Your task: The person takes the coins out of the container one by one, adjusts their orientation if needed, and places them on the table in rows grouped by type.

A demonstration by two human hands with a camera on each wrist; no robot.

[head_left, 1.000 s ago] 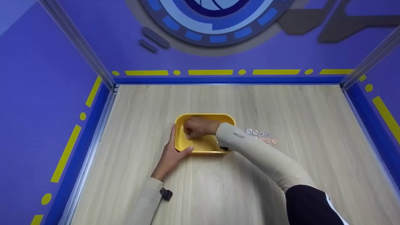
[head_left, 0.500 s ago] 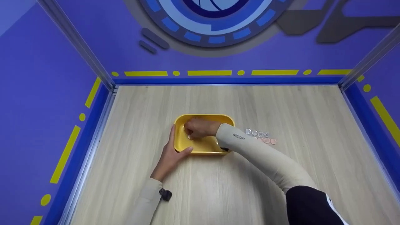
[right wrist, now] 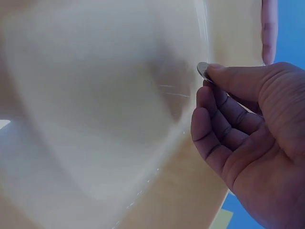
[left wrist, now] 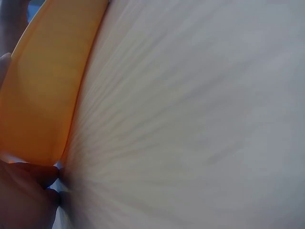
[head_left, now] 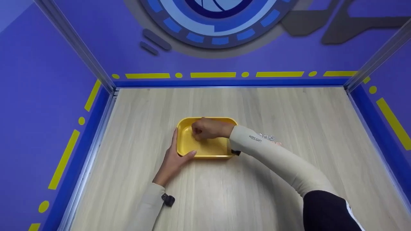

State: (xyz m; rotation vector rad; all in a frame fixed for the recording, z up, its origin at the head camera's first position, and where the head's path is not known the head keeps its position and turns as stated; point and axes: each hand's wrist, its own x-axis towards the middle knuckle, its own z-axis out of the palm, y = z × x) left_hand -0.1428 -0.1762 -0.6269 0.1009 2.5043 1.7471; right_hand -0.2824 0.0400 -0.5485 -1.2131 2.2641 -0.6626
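Note:
A yellow box [head_left: 210, 149] with rounded corners stands on the wooden table in the head view. My left hand [head_left: 172, 162] holds its near left corner, thumb over the near rim and fingers along the left wall. Inside the box, my right hand [head_left: 207, 128] is held over the floor near the left end. The right wrist view shows its thumb and forefinger pinching a silver coin [right wrist: 203, 70] on edge, the other fingers curled below. Right of the box lie silver coins [head_left: 271, 138] and a copper coin [head_left: 278, 143], partly hidden behind the right sleeve.
Blue panels [head_left: 205, 61] with yellow dashes enclose the wooden table [head_left: 128, 128] at the back and both sides. The right forearm [head_left: 282, 163] stretches over the table to the box's right rim. A small black camera [head_left: 168, 200] is strapped to the left wrist.
My right hand and forearm have shifted slightly right within the box, so the sleeve covers more of the coins. The left hand keeps its hold at the corner.

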